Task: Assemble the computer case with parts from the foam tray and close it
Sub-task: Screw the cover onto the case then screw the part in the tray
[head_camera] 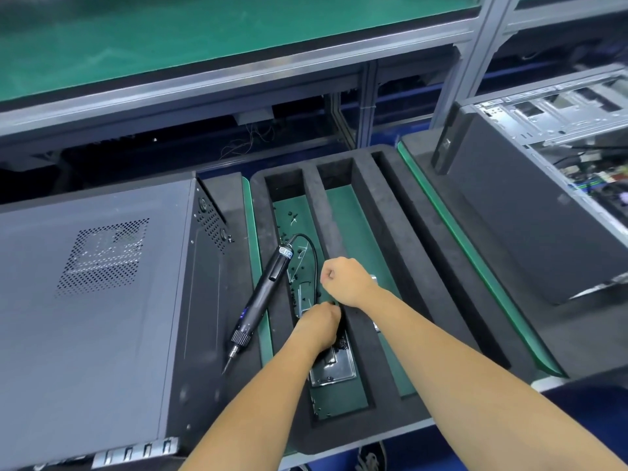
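Both hands, left [319, 322] and right [343, 278], reach into the foam tray [390, 212], fingers curled as if gathering screws; contents hidden.

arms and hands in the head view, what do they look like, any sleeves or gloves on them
Both forearms come in bare from the bottom edge, with no sleeve visible as far as the frame shows. The left hand and the right hand wear no gloves. No watch, wristband, ring or anti-static strap shows on either wrist or on the fingers that are visible. No cable or marking is attached to either arm.
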The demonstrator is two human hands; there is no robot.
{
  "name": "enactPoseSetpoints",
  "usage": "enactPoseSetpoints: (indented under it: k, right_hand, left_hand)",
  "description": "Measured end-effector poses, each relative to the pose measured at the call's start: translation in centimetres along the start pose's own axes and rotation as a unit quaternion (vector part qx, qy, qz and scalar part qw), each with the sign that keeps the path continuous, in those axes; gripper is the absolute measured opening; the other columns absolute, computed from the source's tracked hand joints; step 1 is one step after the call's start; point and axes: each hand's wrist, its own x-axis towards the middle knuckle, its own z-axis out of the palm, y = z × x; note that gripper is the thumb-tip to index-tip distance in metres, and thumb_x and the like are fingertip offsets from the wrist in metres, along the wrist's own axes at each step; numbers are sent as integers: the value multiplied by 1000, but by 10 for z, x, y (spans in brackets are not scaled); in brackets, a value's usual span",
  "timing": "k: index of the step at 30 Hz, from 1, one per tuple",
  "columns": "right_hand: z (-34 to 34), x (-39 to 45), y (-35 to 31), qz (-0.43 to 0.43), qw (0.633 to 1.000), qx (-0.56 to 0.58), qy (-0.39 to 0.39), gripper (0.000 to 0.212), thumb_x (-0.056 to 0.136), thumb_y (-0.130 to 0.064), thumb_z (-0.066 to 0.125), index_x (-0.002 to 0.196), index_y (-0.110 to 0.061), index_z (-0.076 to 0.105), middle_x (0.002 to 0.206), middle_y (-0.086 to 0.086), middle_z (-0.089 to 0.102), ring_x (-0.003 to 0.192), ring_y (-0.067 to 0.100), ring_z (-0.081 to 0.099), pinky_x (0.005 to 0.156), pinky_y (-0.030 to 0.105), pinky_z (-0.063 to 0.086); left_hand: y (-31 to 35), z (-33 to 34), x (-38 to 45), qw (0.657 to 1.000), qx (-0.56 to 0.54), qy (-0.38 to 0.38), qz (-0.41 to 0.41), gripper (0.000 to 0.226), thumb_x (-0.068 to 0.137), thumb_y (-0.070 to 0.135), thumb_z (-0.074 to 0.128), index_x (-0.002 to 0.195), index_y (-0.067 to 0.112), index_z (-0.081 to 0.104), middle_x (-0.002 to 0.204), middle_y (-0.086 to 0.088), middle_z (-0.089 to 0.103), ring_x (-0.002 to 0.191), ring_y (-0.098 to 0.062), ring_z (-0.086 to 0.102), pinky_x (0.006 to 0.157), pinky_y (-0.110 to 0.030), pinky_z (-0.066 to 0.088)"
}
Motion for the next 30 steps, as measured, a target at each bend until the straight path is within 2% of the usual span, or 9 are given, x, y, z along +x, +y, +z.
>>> enactPoseSetpoints:
  k: [7,12,16,19,22,24,26,28,30]
  right_hand:
    - [4,-1,2,-4,1000,-8,15,25,92,-2,41,96,-1,66,95,14,70,84,28,60,77,40,52]
    - [2,1,2,-6,1000,2,11,25,92,-1,42,96,-2,67,96,13,70,80,23,56,75,35,51]
    - [1,1,2,-2,1000,2,6,25,90,0,42,92,-4,67,96,12,70,80,22,55,68,29,45]
    - [-1,1,0,5,1000,5,4,25,89,0,43,91,-2,67,96,13,71,85,25,60,74,33,52]
    - [-4,4,-6,3,1000,2,-4,24,89,0,45,93,2,68,99,15,71,95,32,65,82,42,55]
    - [-6,5,-21,-40,999,-4,8,23,87,1,49,103,-3,65,107,11,66,96,29,62,82,42,54]
    - [-6,12,-45,-161,984,-77,-12,39,83,1,55,119,-13,58,121,6,51,97,24,52,77,38,47]
    - [-2,19,-74,-259,945,-177,-87,55,82,1,58,133,-20,51,131,4,41,110,23,45,83,35,42]
    - [7,26,-96,-289,904,-278,-148,58,84,-10,63,139,-23,48,134,5,43,121,25,44,94,38,40]
  left_hand:
    - [4,-1,-3,1000,-16,-8,-7,23,84,-1,44,105,-1,54,108,-20,59,97,-35,60,69,-33,42]
    - [3,-10,-7,993,-111,-7,-44,12,78,2,43,88,8,48,99,-16,57,90,-33,58,63,-32,42]
    - [1,-16,-8,975,-196,22,-98,21,78,3,45,97,5,52,99,-15,56,87,-35,58,66,-38,51]
    - [1,-20,-9,967,-223,40,-119,21,82,4,49,103,3,53,103,-15,56,89,-35,59,75,-43,53]
    - [-1,-23,-14,962,-227,84,-129,3,86,10,52,89,9,51,101,-15,59,90,-34,58,74,-38,50]
    - [-5,-27,-21,964,-210,115,-117,4,89,14,55,88,10,54,101,-12,63,95,-30,60,80,-36,49]
    - [-12,-34,-28,976,-155,110,-105,21,95,20,50,107,6,59,114,-13,62,108,-29,57,92,-35,45]
    - [-16,-45,-39,981,-111,106,-115,37,100,22,37,129,2,50,130,-17,55,120,-32,49,101,-36,38]
    - [-19,-56,-58,985,-102,79,-117,38,99,16,34,130,-1,47,131,-19,53,118,-34,50,97,-40,41]
